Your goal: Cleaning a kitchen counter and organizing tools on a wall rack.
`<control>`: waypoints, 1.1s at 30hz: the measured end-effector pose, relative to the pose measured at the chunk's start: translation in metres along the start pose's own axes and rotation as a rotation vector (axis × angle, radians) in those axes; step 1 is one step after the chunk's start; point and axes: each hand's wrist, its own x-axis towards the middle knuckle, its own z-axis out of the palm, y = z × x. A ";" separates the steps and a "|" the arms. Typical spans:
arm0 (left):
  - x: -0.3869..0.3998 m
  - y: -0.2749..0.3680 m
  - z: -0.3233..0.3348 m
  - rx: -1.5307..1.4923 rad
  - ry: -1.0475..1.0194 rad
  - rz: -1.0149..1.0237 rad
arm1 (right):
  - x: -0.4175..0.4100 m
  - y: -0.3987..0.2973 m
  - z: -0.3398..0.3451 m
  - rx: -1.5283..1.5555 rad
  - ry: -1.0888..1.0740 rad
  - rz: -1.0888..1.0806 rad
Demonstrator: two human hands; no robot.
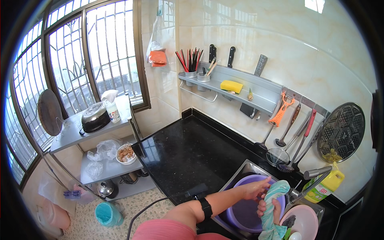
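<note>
A twisted teal-and-white striped cloth is held above a purple plastic basin in the steel sink. My right hand is closed around the cloth's middle. My left hand, with a black band on the forearm, is beside the cloth's upper part; its fingers are partly spread, and whether they touch the cloth is unclear. Dark-looking water seems to lie in the basin. The faucet stands to the right of the cloth.
A pink basin with a dark scrubber sits right of the sink. A yellow detergent jug stands behind the faucet. Black countertop extends leftward. Ladles and a strainer hang on the wall below the metal shelf.
</note>
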 end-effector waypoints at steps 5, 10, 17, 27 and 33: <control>0.022 -0.005 0.036 -0.302 -0.223 0.120 | 0.010 0.008 0.024 0.552 -0.447 0.066; 0.025 0.028 0.063 -0.703 -0.167 0.528 | 0.013 0.021 0.043 0.726 -0.672 0.038; 0.039 0.047 0.029 0.425 0.337 0.531 | 0.010 -0.011 0.011 0.581 -0.163 0.130; 0.073 -0.006 -0.022 1.440 0.373 0.119 | 0.037 0.015 -0.027 -0.823 0.399 0.205; 0.081 -0.012 -0.004 1.577 0.484 0.045 | 0.055 0.021 -0.083 -1.604 0.206 -0.122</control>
